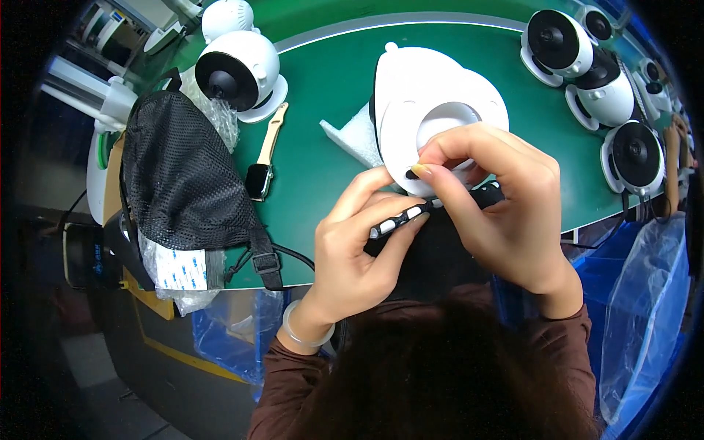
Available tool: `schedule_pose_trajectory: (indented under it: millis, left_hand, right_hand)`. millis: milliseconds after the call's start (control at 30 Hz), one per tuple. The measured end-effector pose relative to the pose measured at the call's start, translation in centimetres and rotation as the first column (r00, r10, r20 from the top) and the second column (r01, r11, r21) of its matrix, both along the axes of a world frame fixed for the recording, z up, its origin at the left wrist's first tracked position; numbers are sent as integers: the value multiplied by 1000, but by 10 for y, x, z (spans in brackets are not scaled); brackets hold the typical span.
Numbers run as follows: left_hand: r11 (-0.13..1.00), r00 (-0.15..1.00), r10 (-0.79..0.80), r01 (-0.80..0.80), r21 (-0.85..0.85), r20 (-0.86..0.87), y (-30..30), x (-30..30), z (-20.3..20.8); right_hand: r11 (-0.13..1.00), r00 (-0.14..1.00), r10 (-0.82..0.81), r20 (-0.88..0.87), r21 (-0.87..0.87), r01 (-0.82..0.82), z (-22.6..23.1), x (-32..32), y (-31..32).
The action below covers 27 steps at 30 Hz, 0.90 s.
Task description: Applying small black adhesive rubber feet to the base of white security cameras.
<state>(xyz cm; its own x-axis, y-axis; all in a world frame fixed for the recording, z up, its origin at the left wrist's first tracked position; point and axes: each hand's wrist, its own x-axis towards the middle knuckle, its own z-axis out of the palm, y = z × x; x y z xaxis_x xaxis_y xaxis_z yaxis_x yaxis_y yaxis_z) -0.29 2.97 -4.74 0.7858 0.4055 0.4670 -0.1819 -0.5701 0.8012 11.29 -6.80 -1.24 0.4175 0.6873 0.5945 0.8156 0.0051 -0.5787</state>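
Note:
A white rounded plastic housing (440, 81) with a round recess lies on the green table in front of me. My left hand (359, 249) is closed, its thumb and fingers around a slim stick with black and white patches (400, 218). The left index fingertip rests at the housing's near edge. My right hand (506, 198) is bent over the recess side, thumb and index finger pinched at a small black piece (411, 174) on the housing's near rim. The right fingers partly hide the recess. White foam (356, 136) lies under the housing's left side.
At left are a black mesh bag (183, 176), a watch with a tan strap (262, 172) and a white device with a black front (238, 77). More such devices (561, 44) stand at right. Blue bins with clear liners (645, 308) sit below the table edge.

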Motion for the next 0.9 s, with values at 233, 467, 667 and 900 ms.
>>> schedule_pose_trajectory:
  millis: [233, 467, 667, 900]
  left_hand:
    - [1000, 999, -21, 20, 2, 27, 1, 1, 0]
    - [1000, 1000, -10, 10, 20, 11, 0, 0, 1]
    - [1000, 999, -24, 23, 21, 48, 1, 2, 2]
    - [999, 999, 31, -31, 11, 27, 1, -24, 6]
  right_hand:
    - [1000, 1000, -6, 8, -10, 6, 1, -1, 2]
    - [1000, 1000, -12, 9, -6, 12, 0, -2, 2]
    - [996, 999, -6, 53, -93, 11, 3, -1, 0]
    - [999, 998, -29, -51, 26, 30, 8, 3, -32]
